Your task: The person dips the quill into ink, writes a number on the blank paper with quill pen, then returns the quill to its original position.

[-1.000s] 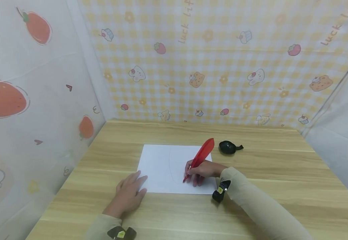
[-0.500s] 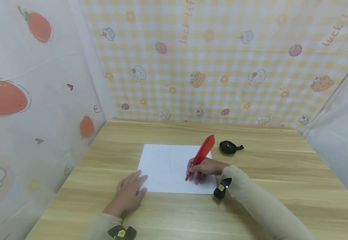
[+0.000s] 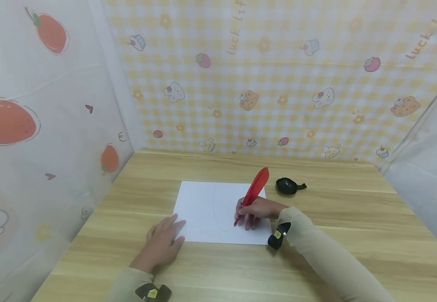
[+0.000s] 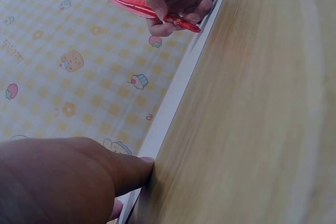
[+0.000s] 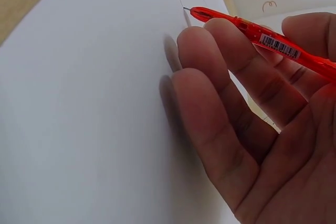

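Note:
A red feather pen (image 3: 256,187) is pinched in my right hand (image 3: 259,209), its tip on the white sheet of paper (image 3: 197,209). In the right wrist view the pen's clear red barrel (image 5: 273,45) carries a barcode sticker, and its metal point meets a thin line. That line curves down the paper and round at the bottom, ending at the pen tip. My left hand (image 3: 163,242) lies flat with spread fingers across the paper's lower left corner. In the left wrist view the left thumb (image 4: 131,173) touches the paper's edge.
A small black rounded object with a short tail (image 3: 286,186) lies to the right of the paper's far corner. The wooden table (image 3: 218,272) meets a checked cloth backdrop (image 3: 218,84) behind and a white printed cloth (image 3: 63,147) at the left.
My right hand has moved slightly right and away from me with the pen, and the drawn line has lengthened at the bottom of the curve. The left hand stays in place.

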Demonstrator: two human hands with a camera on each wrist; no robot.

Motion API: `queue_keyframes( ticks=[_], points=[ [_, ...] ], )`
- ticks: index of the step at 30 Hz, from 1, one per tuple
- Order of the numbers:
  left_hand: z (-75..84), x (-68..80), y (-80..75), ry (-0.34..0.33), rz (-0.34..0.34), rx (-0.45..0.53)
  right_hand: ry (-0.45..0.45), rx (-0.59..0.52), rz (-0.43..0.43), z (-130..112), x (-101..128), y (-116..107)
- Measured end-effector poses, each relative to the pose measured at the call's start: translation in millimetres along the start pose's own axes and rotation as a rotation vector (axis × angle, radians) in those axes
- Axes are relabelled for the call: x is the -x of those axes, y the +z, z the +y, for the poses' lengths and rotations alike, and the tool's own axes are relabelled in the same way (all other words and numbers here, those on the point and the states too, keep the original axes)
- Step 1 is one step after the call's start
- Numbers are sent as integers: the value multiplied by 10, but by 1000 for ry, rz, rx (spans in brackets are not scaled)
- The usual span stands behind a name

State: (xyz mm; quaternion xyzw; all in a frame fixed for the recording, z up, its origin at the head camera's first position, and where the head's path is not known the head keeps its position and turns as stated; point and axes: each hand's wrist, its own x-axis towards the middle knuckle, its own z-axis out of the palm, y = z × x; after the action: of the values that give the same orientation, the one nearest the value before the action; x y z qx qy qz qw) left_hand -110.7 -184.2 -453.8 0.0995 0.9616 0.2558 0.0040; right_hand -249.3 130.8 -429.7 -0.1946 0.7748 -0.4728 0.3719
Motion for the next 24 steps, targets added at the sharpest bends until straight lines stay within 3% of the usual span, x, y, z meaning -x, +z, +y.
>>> queue_keyframes(
  ticks=[24],
  points=[
    [-22,-8,14,11,8,-11,21,10,41,-60,-87,-56]
  ],
)
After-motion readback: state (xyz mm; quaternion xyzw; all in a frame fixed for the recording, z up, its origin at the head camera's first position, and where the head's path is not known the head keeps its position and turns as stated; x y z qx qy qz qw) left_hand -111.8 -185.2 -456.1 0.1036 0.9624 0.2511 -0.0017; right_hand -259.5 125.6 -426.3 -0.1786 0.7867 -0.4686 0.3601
